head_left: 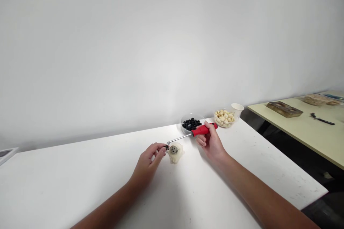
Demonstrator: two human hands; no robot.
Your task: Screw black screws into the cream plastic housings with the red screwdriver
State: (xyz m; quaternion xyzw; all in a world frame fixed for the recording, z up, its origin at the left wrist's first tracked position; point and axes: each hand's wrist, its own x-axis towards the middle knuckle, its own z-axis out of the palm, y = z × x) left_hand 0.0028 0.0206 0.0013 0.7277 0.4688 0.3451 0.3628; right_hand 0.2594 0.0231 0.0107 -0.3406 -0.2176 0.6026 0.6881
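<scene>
My right hand (210, 141) is closed around the red handle of a screwdriver (200, 130), whose metal shaft slants down to the left. Its tip meets a small black piece (167, 147) pinched between the thumb and fingers of my left hand (151, 157). Just right of those fingertips, a cream-coloured part with a grey round insert (174, 151) rests on the white table (107, 179). Behind the screwdriver stands a clear bowl (183, 120) of small black pieces (191, 124).
To the right of that bowl, a clear container of cream-coloured pieces (224, 117) stands beside a white cup (237, 108). A pale yellow table (317, 128) on the right bears a brown block (285, 109), a black-handled tool (322, 120) and bags (318, 99). A white wall rises behind.
</scene>
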